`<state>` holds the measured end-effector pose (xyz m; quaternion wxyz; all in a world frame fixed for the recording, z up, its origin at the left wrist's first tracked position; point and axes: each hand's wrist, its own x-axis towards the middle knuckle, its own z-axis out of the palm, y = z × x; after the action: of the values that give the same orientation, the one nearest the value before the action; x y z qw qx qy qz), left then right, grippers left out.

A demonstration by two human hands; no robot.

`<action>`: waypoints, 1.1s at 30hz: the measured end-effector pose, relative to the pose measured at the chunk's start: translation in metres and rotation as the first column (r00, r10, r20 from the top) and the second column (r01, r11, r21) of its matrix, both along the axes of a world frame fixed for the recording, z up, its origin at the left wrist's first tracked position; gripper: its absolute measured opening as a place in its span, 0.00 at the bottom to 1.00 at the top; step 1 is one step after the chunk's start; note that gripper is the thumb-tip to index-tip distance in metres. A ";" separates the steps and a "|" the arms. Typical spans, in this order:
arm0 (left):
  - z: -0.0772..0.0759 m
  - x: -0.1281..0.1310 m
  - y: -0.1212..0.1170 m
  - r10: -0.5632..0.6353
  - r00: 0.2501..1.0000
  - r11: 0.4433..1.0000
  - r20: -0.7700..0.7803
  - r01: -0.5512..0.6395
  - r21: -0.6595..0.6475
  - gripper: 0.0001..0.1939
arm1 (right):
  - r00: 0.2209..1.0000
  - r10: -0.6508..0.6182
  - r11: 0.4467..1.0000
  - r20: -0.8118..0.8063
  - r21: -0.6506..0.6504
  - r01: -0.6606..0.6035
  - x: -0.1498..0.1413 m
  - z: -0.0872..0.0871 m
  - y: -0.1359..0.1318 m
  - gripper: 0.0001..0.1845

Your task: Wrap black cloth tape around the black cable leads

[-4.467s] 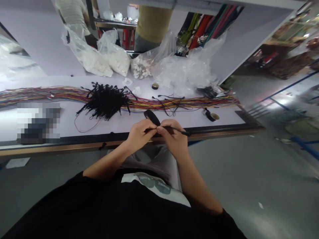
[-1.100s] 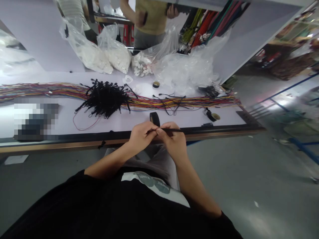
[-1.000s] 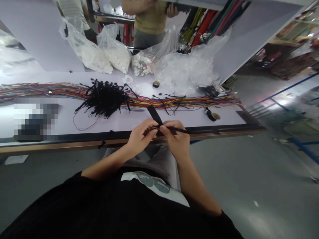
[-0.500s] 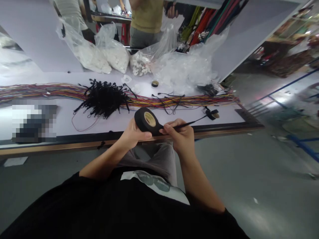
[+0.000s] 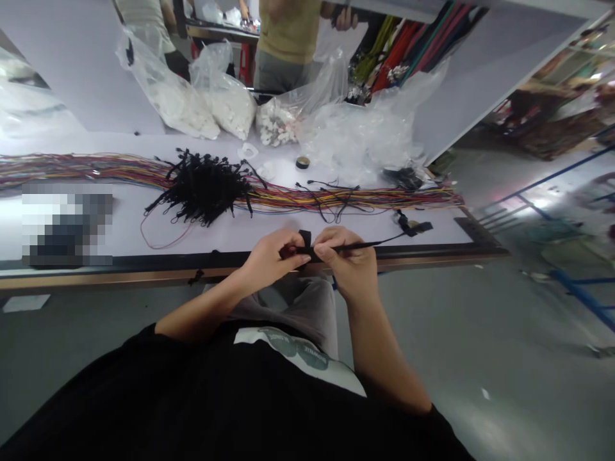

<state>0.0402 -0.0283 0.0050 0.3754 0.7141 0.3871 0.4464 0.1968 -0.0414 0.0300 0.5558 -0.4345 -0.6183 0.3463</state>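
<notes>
Just above the table's front edge, my left hand (image 5: 271, 259) is closed on a roll of black tape (image 5: 305, 238), seen nearly edge-on and partly hidden by the fingers. Close beside it, my right hand (image 5: 354, 264) pinches a thin black cable (image 5: 369, 244). The cable runs out to the right with a flat dark end (image 5: 423, 227), which overlaps a second black tape roll (image 5: 412, 224) lying on the table. Exactly where the tape meets the cable between my fingertips is hidden. A heap of black cable pieces with small connectors (image 5: 204, 187) lies to the left.
A long bundle of coloured wires (image 5: 283, 197) crosses the table (image 5: 240, 240). Clear bags of white parts (image 5: 230, 105) stand behind it, near a small tape roll (image 5: 302, 162). A blurred-out dark object (image 5: 67, 224) lies left. People are visible beyond the opening.
Half a second ago the roll faced me in a wider left-hand grip; now it is turned edge-on and the hands are closer together. The cable's far end now shows a flat dark piece.
</notes>
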 end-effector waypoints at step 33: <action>-0.003 0.003 -0.002 0.031 0.663 0.736 0.748 0.491 -0.465 0.25 | 0.957 -0.130 0.986 -0.260 0.070 0.153 -0.026 -0.035 -0.006 0.11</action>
<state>0.0435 -0.0301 0.0023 0.7691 0.3585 0.2361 0.4736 0.1710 -0.0470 -0.0054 0.6727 -0.4046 -0.5241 0.3304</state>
